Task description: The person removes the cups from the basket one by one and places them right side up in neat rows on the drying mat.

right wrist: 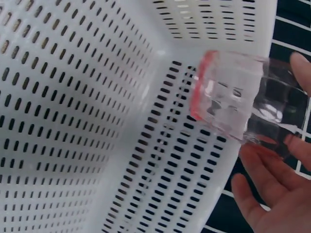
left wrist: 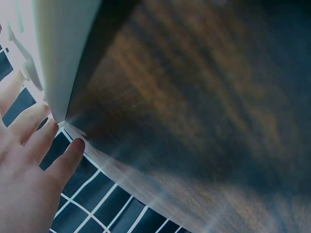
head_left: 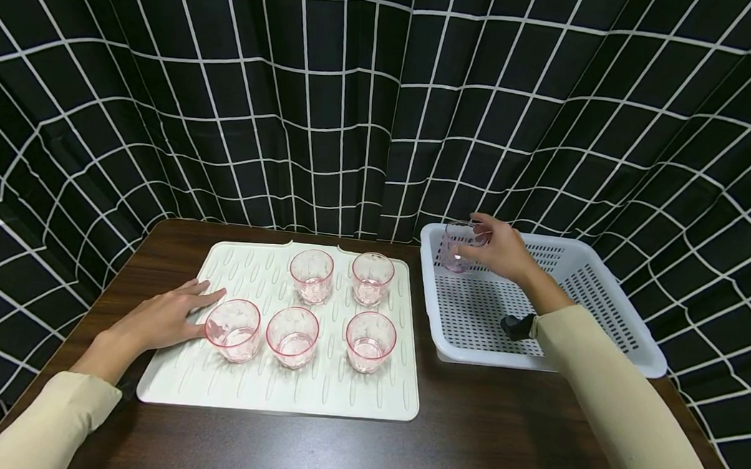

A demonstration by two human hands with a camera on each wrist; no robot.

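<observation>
My right hand [head_left: 494,249] holds a clear glass tumbler [head_left: 456,248] by its side, over the far left corner of a white plastic basket [head_left: 605,284]. In the right wrist view, the pinkish-red end of that tumbler [right wrist: 228,97] points into the basket, and fingers and thumb hold its other end. My left hand [head_left: 162,315] rests, fingers spread, on the left edge of a white ridged drying mat [head_left: 327,396]. Close to its thumb stands a pink-rimmed tumbler [head_left: 234,330]. Several matching tumblers [head_left: 369,342] stand upright on the mat in two rows.
Mat and basket lie side by side on a dark brown wooden table [head_left: 467,426]. Behind them hangs a black curtain [head_left: 357,104] with a white grid. The basket's floor and walls are slotted. A small black device [head_left: 517,327] sits at the right cuff.
</observation>
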